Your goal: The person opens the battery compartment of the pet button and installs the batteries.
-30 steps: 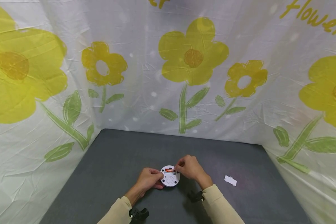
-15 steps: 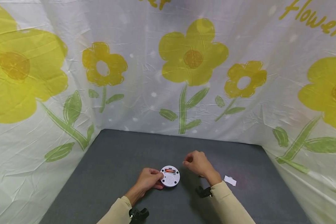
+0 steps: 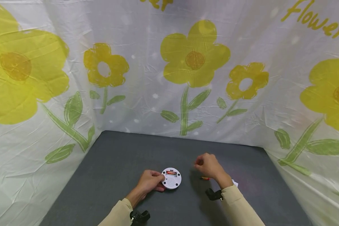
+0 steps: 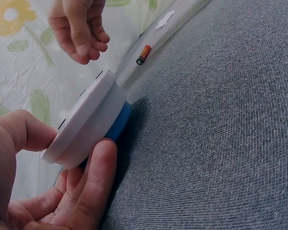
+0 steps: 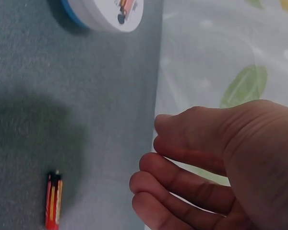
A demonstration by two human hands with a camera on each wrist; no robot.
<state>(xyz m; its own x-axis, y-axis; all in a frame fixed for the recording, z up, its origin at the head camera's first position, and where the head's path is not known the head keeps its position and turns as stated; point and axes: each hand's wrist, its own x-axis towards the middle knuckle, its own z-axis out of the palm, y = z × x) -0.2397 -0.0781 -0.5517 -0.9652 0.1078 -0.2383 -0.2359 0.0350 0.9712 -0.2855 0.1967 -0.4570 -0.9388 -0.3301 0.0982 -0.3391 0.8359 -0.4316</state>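
Note:
My left hand (image 3: 150, 181) pinches the left edge of a round white device (image 3: 172, 182), thumb on its upper face and fingers beneath. In the left wrist view its underside part (image 4: 119, 122) is blue. A red-and-black battery (image 3: 171, 172) lies in the device's slot, beside a grille of small holes. To the right, my right hand (image 3: 209, 164) is raised above the table, its fingers loosely bent and holding nothing visible. A loose battery (image 5: 53, 201) lies on the table below that hand, apart from it.
A small white cover (image 3: 235, 183) lies right of the loose battery, partly hidden by the right forearm. The dark grey cloth-covered table (image 3: 130, 150) meets a white curtain (image 3: 144, 103) with yellow flowers at its back and sides.
My right hand has left the device and moved right, over towards the loose battery, which has come into sight. My left hand and the device have stayed in place.

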